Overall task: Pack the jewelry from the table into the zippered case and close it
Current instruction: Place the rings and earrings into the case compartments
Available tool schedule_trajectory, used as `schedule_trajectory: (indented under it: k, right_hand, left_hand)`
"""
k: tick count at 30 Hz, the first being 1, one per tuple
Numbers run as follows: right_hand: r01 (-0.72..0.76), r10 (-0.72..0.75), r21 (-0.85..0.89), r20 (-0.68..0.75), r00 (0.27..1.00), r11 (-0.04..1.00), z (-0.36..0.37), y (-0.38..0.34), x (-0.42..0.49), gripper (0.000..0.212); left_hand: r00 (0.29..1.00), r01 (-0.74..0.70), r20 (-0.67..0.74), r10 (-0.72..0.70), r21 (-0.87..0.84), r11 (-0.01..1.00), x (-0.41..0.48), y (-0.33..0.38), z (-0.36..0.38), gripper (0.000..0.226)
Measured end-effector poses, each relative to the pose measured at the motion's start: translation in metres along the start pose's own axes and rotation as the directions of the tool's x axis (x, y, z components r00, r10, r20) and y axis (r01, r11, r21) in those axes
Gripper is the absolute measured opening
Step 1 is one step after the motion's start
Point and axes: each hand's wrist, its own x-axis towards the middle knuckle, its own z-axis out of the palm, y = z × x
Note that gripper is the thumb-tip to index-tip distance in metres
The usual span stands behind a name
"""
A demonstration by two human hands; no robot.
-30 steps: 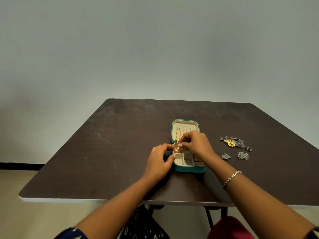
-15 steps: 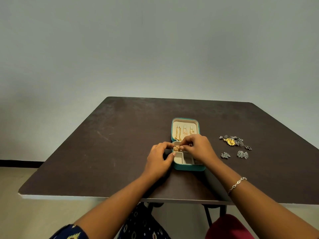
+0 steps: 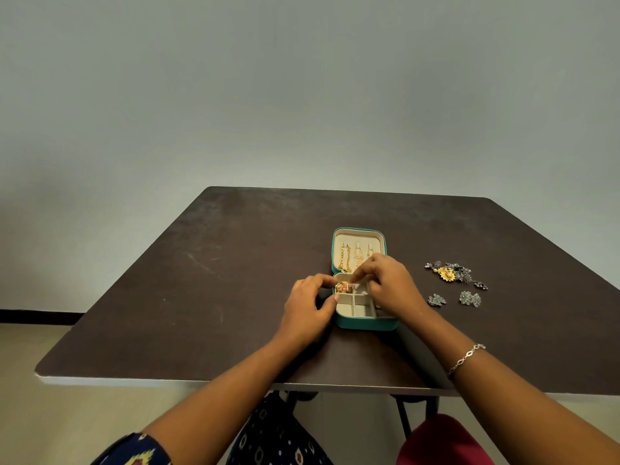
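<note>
A teal zippered case (image 3: 367,323) lies open on the dark table (image 3: 214,283), its cream lid holding gold chains (image 3: 345,260). My left hand (image 3: 308,307) grips the case's left side, thumb on the tray rim. A round gold and red ornament (image 3: 344,287) sits in the tray's far left compartment. My right hand (image 3: 389,283) hovers over the tray, its fingertips pinching at the ornament. Loose on the table to the right lie a yellow flower piece (image 3: 448,273) with dark silver parts and two small silver earrings (image 3: 436,300) (image 3: 470,299).
The table's near edge (image 3: 167,380) runs just below my forearms. A red seat (image 3: 439,441) shows under the table at lower right. A silver bracelet (image 3: 466,359) circles my right wrist. A plain grey wall stands behind.
The gold and red ornament has settled lower into the far left compartment. My right hand shifted slightly right, exposing more of the tray. My left hand stayed on the case.
</note>
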Motion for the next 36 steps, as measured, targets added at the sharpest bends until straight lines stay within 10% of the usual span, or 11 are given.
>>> schedule_trajectory:
  k: [12, 20, 29, 36]
  right_hand:
    - [0.376, -0.393, -0.204, -0.046, 0.919, 0.904, -0.034, 0.070, -0.056, 0.030]
    - [0.090, -0.094, -0.028, -0.330, 0.939, 0.996, -0.064, 0.139, -0.076, 0.027]
    - [-0.193, 0.220, 0.112, -0.342, 0.914, 0.975, -0.054, 0.162, -0.065, 0.022]
    - [-0.185, 0.188, 0.037, -0.241, 0.952, 0.982, -0.052, 0.161, -0.063, 0.029]
  left_hand:
    - [0.883, -0.364, -0.152, 0.444, 0.376, 0.852, -0.011, 0.002, 0.006, 0.029]
    - [0.761, -0.599, -0.081, 0.644, 0.293, 0.745, -0.032, 0.054, 0.049, 0.021]
    - [0.943, -0.334, -0.050, 0.330, -0.101, 0.937, -0.030, 0.093, 0.125, 0.025]
    - [0.991, -0.103, -0.073, 0.108, 0.077, 0.992, 0.009, 0.093, 0.143, 0.028]
